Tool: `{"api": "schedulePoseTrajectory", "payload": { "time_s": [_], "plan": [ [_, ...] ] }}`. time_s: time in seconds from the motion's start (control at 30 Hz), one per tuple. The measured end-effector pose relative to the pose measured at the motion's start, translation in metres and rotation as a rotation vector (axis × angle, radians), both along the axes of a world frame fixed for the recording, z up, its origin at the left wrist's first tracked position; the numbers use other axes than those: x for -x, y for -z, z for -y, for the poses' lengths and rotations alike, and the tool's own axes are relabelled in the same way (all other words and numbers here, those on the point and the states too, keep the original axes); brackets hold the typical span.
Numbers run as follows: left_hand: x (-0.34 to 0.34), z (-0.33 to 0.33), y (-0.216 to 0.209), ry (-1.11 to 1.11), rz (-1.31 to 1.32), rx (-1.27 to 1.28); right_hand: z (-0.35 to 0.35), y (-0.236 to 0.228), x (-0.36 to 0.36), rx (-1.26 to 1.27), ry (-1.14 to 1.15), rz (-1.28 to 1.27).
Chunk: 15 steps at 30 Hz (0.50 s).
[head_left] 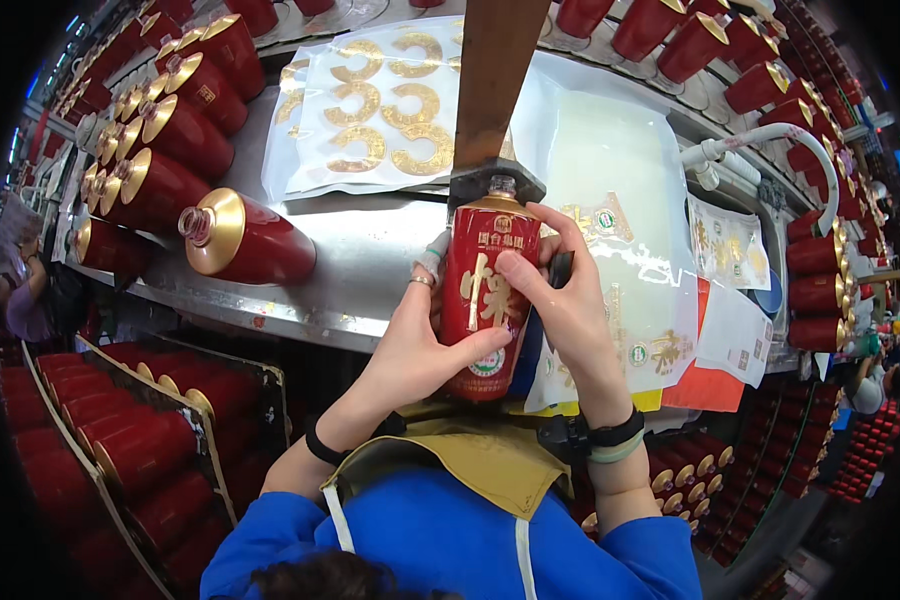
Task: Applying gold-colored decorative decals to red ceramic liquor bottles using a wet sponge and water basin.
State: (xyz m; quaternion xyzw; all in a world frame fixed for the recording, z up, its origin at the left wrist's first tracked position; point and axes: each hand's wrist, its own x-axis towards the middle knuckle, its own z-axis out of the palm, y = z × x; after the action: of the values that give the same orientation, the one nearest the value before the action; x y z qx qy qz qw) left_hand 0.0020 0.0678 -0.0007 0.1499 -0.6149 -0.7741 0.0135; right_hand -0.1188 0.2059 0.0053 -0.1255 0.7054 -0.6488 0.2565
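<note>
A dark red glass bottle (pixel 462 342) with a gold shoulder and a clear threaded neck is held between both my hands, its neck pointing away from me. Gold lettering and a round green-and-white emblem show on its front. My left hand (pixel 410 335) wraps its left side, the thumb lying across the lower front; a fingertip cover and a ring are on its fingers. My right hand (pixel 568 290) grips the right side, with the thumb pressed on the gold lettering. The bottle's neck lies by a dark bracket (pixel 530 180) at the foot of a brown upright post (pixel 498 80).
Another red bottle (pixel 260 243) lies on the metal bench (pixel 355 240) to the left, near several more. Sheets of gold curved decals (pixel 355 105) lie behind the post. A pale wet decal sheet (pixel 610 150) spreads on the right, beside a white curved pipe (pixel 770 135). Crates of bottles (pixel 130 440) stand lower left.
</note>
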Motion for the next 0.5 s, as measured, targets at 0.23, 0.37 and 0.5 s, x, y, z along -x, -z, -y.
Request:
{"api": "schedulePoseTrajectory", "payload": {
  "time_s": [0.23,0.37,0.5],
  "plan": [
    [0.0026,0.0027,0.0052,0.017,-0.015,-0.008,-0.001,-0.0023,-0.0022,-0.029,0.016,-0.032],
    [0.0046,0.0025,0.0052,0.03,0.037,0.041,-0.0016,-0.0028,-0.0013,-0.021,0.035,-0.047],
    [0.0008,0.0032,0.0,0.053,0.066,0.064,-0.0025,-0.0037,0.0006,-0.025,0.026,-0.012]
  ]
}}
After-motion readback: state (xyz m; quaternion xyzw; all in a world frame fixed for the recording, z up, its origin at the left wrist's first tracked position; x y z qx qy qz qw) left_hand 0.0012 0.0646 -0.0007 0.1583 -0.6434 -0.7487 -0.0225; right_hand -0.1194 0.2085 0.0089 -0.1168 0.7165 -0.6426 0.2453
